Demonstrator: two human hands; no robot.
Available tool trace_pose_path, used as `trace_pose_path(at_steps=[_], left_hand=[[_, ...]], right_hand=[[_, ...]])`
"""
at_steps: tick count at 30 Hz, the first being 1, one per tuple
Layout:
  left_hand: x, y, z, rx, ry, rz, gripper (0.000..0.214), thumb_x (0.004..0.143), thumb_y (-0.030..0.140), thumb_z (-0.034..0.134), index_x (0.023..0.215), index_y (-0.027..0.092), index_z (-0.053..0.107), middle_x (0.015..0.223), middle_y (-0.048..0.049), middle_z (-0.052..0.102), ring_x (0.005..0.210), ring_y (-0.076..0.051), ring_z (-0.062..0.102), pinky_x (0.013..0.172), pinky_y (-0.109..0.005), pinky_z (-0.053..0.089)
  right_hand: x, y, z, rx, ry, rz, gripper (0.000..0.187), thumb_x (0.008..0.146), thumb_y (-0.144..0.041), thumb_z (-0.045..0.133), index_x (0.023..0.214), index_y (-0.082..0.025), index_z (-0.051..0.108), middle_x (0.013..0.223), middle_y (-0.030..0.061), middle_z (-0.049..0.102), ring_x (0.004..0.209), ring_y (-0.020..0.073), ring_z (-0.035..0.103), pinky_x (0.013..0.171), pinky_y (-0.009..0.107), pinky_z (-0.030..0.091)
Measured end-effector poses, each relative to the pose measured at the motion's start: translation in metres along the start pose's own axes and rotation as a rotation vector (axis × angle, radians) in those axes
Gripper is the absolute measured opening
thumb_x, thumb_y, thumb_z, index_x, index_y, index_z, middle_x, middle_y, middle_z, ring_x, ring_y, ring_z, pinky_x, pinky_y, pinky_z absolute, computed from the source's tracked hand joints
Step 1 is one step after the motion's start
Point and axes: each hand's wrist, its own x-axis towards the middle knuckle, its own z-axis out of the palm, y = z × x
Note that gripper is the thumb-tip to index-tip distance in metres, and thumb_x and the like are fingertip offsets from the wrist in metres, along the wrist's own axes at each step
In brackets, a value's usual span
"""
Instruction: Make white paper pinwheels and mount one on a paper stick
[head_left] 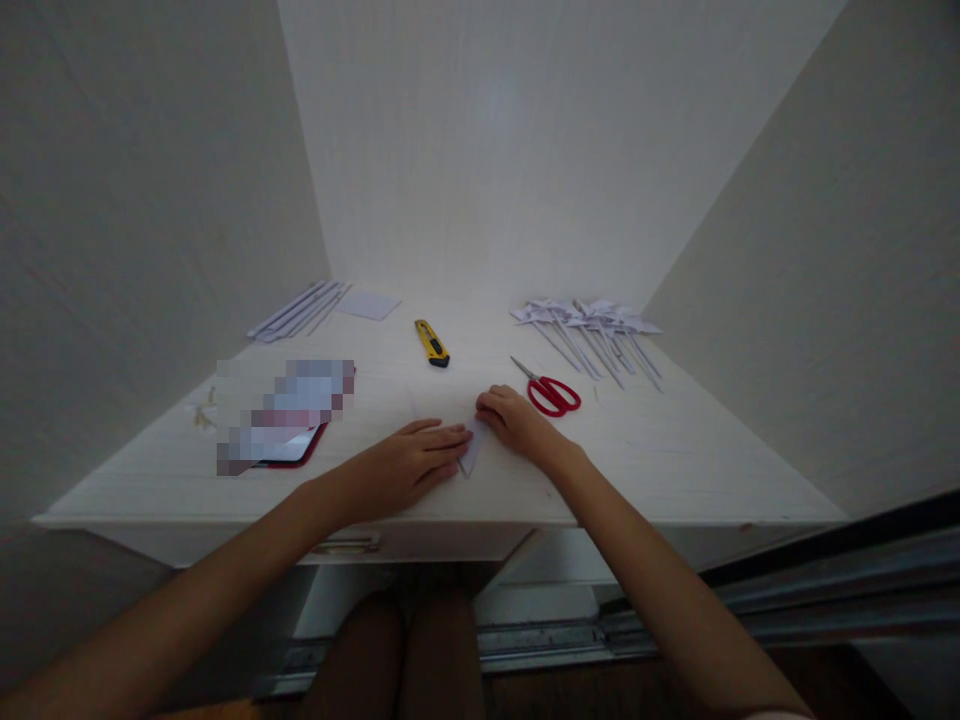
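1. The tabletop point(675, 460) is the largest thing before you: pale, wood-grained, set into a corner between light walls, with everything else lying flat on it. No box, tray or other container shows on it; the loose things lie straight on the surface.
2. At its far right lies a heap of folded paper pinwheels point(589, 330), their white heads at the back and their thin sticks fanned towards you.
3. At the far left lies a bundle of rolled paper sticks point(298, 312), with a small flat paper sheet point(368, 304) just beside them.
4. Near the left front edge sits a phone in a red case point(294, 447), partly blurred out, so you cannot tell what lies on top of it.
5. Your left hand point(411, 462) lies flat, fingers together and stretched out, pressing down on the folded white paper point(472, 455) at the middle of the near edge.
6. Your right hand point(511, 416) is curled, fingertips bent down onto the far edge of the same paper; whether it pinches the paper or only presses it, you cannot tell.
7. The red-handled scissors point(549, 390) lie closed, just beyond your right hand.
8. The yellow utility knife point(432, 343) lies further back, apart from both hands.
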Motion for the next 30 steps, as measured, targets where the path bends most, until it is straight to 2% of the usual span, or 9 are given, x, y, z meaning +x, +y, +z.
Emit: trace_pose_path(at_steps=[4, 9, 11, 15, 21, 26, 30], left_hand=[[-0.003, 0.002, -0.001, 0.078, -0.04, 0.03, 0.044, 0.094, 0.035, 0.026, 0.136, 0.022, 0.031, 0.138, -0.0071, 0.039, 0.13, -0.016, 0.032, 0.109, -0.041, 0.014], [-0.005, 0.005, -0.002, 0.098, -0.059, -0.009, 0.047, 0.095, 0.033, 0.021, 0.139, 0.017, 0.02, 0.141, -0.0111, 0.034, 0.128, -0.015, 0.034, 0.107, -0.038, 0.015], [-0.005, 0.006, -0.004, 0.1, -0.073, -0.022, 0.045, 0.095, 0.031, 0.019, 0.137, 0.014, 0.025, 0.14, -0.0122, 0.035, 0.127, -0.014, 0.035, 0.107, -0.036, 0.014], [-0.005, 0.006, -0.005, 0.119, -0.092, 0.03, 0.041, 0.095, 0.029, 0.018, 0.129, 0.019, 0.038, 0.14, -0.0084, 0.037, 0.131, -0.014, 0.029, 0.107, -0.037, 0.009], [-0.005, 0.004, -0.005, 0.114, -0.086, 0.05, 0.041, 0.095, 0.031, 0.021, 0.132, 0.023, 0.036, 0.14, -0.0097, 0.036, 0.131, -0.015, 0.029, 0.106, -0.04, 0.007], [-0.006, 0.007, -0.005, 0.116, -0.084, 0.033, 0.04, 0.095, 0.033, 0.022, 0.133, 0.03, 0.035, 0.142, -0.0091, 0.033, 0.129, -0.02, 0.033, 0.102, -0.048, 0.009], [-0.005, 0.011, -0.009, 0.098, -0.114, -0.013, 0.041, 0.094, 0.036, 0.021, 0.133, 0.032, 0.034, 0.142, -0.0096, 0.031, 0.128, -0.023, 0.034, 0.099, -0.053, 0.013]], right_hand=[[-0.001, -0.002, 0.003, -0.053, 0.068, 0.021, 0.007, 0.084, -0.014, 0.05, 0.081, -0.014, 0.055, 0.086, 0.0073, 0.053, 0.084, 0.017, 0.046, 0.076, 0.029, 0.04], [0.0, -0.002, 0.007, -0.047, 0.098, 0.025, 0.008, 0.084, -0.012, 0.048, 0.08, -0.015, 0.055, 0.086, 0.0071, 0.053, 0.084, 0.0169, 0.046, 0.076, 0.029, 0.04], [0.0, -0.001, 0.007, -0.025, 0.09, 0.022, 0.01, 0.084, -0.011, 0.047, 0.079, -0.015, 0.055, 0.084, 0.0068, 0.054, 0.083, 0.0167, 0.046, 0.076, 0.029, 0.04], [-0.001, 0.0, 0.007, 0.013, 0.099, 0.014, 0.011, 0.084, -0.009, 0.047, 0.077, -0.015, 0.055, 0.082, 0.0064, 0.055, 0.082, 0.0164, 0.047, 0.076, 0.028, 0.039], [-0.001, -0.002, 0.007, 0.013, 0.114, 0.019, 0.012, 0.084, -0.01, 0.047, 0.076, -0.015, 0.055, 0.081, 0.0056, 0.055, 0.082, 0.016, 0.048, 0.076, 0.027, 0.04], [-0.001, -0.003, 0.004, -0.06, 0.089, 0.023, 0.014, 0.084, -0.01, 0.045, 0.078, -0.013, 0.057, 0.083, 0.0077, 0.058, 0.083, 0.0166, 0.05, 0.077, 0.029, 0.041], [-0.005, -0.013, -0.008, -0.163, 0.02, -0.014, 0.021, 0.084, -0.007, 0.041, 0.089, -0.009, 0.061, 0.1, 0.0138, 0.061, 0.097, 0.019, 0.053, 0.086, 0.033, 0.04]])
